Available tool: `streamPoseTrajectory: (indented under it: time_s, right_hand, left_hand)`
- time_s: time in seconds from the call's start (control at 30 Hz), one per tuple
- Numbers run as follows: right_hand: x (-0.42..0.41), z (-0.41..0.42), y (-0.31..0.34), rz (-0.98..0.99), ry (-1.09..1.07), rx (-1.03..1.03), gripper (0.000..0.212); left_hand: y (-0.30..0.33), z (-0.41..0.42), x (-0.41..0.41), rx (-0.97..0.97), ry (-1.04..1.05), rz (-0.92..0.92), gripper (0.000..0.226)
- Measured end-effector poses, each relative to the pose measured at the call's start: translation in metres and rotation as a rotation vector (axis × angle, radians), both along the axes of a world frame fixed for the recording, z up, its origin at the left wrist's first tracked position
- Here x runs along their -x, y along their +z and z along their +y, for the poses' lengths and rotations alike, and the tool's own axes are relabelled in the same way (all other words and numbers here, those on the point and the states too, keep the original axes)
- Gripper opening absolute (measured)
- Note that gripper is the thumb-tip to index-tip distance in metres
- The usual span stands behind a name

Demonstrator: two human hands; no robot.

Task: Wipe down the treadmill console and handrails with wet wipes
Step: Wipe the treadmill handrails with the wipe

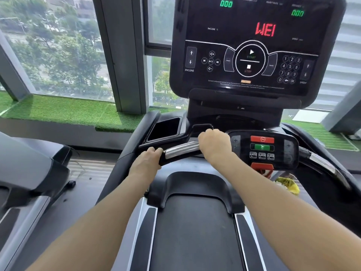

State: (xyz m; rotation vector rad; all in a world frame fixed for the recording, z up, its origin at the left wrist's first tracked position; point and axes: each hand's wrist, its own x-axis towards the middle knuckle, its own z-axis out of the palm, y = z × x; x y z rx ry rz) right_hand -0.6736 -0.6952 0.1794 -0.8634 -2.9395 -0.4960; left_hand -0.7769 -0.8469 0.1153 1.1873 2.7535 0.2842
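Observation:
The treadmill's black console (254, 45) stands ahead, lit with "WEI" in red. Below it runs the front handrail (181, 149) with a silver sensor section. My left hand (148, 159) grips the handrail's black left end, fingers curled round it. My right hand (214, 143) grips the bar just right of the silver section, beside the small control panel (263, 149). No wipe shows in either hand; anything under the palms is hidden. The right handrail (322, 165) curves off toward the right.
A cup holder (166, 128) sits left of the handrail. The treadmill belt (195, 231) runs below my arms. A yellow-green packet (287, 184) lies at the right under the panel. Another machine (29, 173) stands to the left, with windows and artificial grass behind.

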Motion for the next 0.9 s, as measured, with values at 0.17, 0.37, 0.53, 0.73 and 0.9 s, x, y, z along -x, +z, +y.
streamPoseTrajectory:
  time_s: [0.17,0.37,0.53,0.73,0.9]
  right_hand:
    - [-0.020,-0.005,-0.052,0.166,0.053,-0.217,0.035]
    - [-0.010,-0.004,-0.046,0.191,0.093,-0.227,0.029]
    - [-0.006,-0.004,-0.031,0.272,0.090,-0.087,0.018]
    - [-0.032,-0.024,-0.073,0.505,0.115,-0.134,0.051]
    - [-0.032,-0.018,-0.079,0.439,0.145,-0.179,0.053]
  left_hand:
    - [0.000,0.001,0.001,0.015,-0.004,-0.002,0.034]
    - [0.002,0.001,0.000,0.022,-0.006,0.004,0.033]
    - [0.003,0.000,-0.001,0.015,-0.006,0.001,0.035]
    - [0.000,-0.001,0.000,-0.008,-0.017,0.026,0.035]
    - [-0.001,-0.002,0.002,-0.020,-0.028,0.031,0.037]
